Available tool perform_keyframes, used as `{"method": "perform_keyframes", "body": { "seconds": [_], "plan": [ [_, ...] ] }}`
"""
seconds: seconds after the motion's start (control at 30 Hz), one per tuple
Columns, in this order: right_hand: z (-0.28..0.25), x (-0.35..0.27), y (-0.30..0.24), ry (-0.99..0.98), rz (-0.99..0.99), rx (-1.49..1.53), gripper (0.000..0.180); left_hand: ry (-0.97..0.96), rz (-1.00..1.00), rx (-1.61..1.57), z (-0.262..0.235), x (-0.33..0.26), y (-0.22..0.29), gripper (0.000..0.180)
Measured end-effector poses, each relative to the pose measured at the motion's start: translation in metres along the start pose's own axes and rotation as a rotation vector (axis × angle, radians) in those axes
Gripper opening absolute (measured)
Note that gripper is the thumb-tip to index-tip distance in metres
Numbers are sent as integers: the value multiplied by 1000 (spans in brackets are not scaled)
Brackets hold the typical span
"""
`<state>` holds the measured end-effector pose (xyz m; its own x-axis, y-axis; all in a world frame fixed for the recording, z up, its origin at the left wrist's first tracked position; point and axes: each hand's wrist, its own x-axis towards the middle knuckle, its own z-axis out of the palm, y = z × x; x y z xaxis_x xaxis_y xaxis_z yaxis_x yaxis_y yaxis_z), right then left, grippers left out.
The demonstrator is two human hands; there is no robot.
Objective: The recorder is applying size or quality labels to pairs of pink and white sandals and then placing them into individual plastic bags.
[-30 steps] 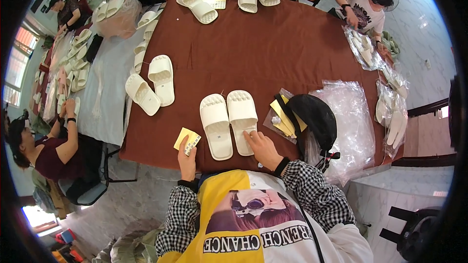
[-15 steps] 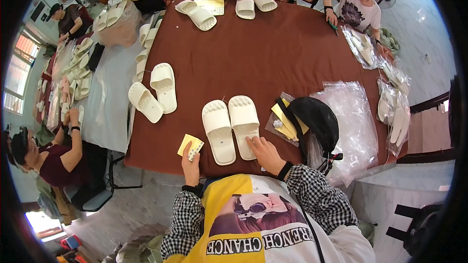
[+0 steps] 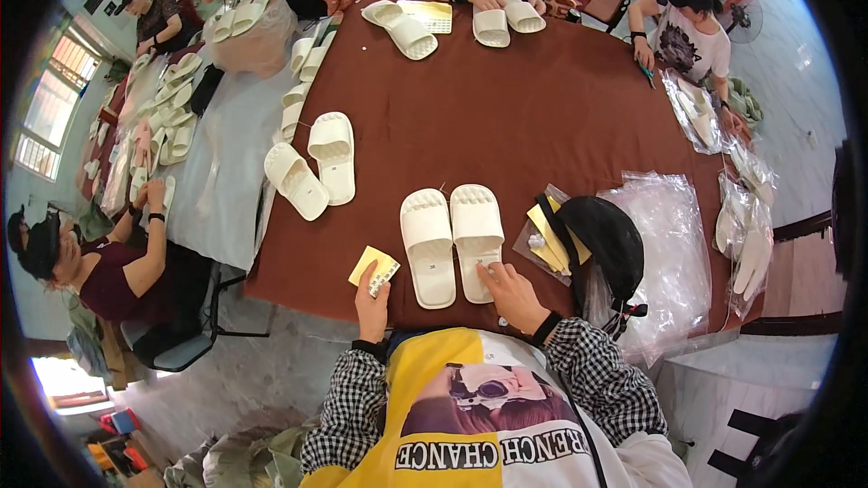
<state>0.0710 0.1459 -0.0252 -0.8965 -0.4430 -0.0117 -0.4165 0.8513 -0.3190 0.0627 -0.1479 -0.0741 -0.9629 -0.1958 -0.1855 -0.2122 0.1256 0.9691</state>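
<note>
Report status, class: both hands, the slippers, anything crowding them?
Left hand holds yellow sticker sheet. Right hand fingertips press right slipper of the white pair. Black cap lies close by, not blocking.

Pair of slippers [image 3: 452, 242] lies on the table [image 3: 542, 117] at its near edge, side by side. Cap [image 3: 601, 235] sits right of them; second pair [image 3: 312, 165] lies near the left edge.

- Matt cream foam-like slippers [image 3: 451, 242], ribbed at the toe
- Yellow paper card [image 3: 374, 267]
- Smooth brown cloth on table [image 3: 533, 117]
- Glossy, crinkled clear plastic bags [image 3: 674, 253]
- Black fabric cap [image 3: 604, 239]
</note>
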Motion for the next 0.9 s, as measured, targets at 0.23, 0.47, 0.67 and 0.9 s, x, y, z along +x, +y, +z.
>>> {"method": "perform_keyframes", "body": {
  "seconds": [0.23, 0.47, 0.67, 0.9],
  "plan": [
    [6, 3, -1, 15, 24, -42, 64, 14, 11, 20, 2, -1, -1, 47],
    [6, 1, -2, -11, 7, 26, 61, 0, 0, 23, 2, -2, 2, 47],
    [0, 2, -7, -4, 4, -14, 62, 4, 8, 45, 4, -1, 1, 48],
    [-1, -1, -6, 27, -23, -4, 62, 9, 27, 91, 6, -5, 5, 53]
  ]
}}
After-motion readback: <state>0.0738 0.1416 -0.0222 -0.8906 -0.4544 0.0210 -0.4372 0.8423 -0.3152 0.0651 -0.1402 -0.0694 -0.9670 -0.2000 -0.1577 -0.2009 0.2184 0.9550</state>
